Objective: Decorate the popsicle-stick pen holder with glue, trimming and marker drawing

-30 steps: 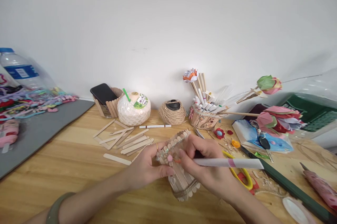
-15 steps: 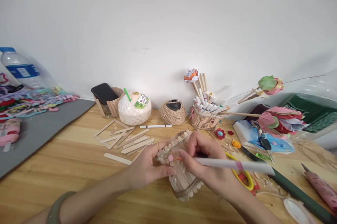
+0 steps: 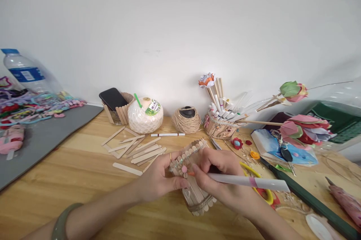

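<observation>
My left hand [image 3: 165,176] is closed around the left side of a small box made of craft sticks [image 3: 196,193], which is tilted above the table. The box has scalloped stick ends and twine along its edges. A flower with a pink centre [image 3: 184,169] sits on its face, close to my left thumb. Between the fingers of my right hand [image 3: 222,176] is a white marker pen [image 3: 248,181] with a pink band. Its orange tip is beside the flower; whether it touches I cannot tell. My right hand hides part of the box.
Loose craft sticks [image 3: 146,153] lie left of the box. Behind stand a wrapped coconut [image 3: 145,117], a twine ball [image 3: 185,120] and a pen holder [image 3: 222,128]. Yellow-handled scissors [image 3: 267,195] and a dark green tool [image 3: 310,198] lie at right. A grey mat [image 3: 53,134] covers the far left.
The marker pen has tilted a little, its rear end lower and slightly left. Both hands keep their hold, and the view has shifted slightly.
</observation>
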A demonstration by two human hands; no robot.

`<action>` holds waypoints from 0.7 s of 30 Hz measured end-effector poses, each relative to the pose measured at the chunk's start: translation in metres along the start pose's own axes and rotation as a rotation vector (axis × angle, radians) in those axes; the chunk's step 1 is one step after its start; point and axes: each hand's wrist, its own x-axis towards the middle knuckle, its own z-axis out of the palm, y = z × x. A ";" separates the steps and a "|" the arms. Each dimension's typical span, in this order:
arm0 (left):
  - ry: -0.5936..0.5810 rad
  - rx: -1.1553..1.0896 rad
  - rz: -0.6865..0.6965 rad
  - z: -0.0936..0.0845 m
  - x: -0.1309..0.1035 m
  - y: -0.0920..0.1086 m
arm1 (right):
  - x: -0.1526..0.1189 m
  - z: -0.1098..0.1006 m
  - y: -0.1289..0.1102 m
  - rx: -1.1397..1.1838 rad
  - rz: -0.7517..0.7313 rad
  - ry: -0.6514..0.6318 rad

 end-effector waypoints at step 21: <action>-0.001 -0.008 -0.004 0.000 0.000 -0.001 | 0.000 0.000 0.001 0.001 0.001 -0.002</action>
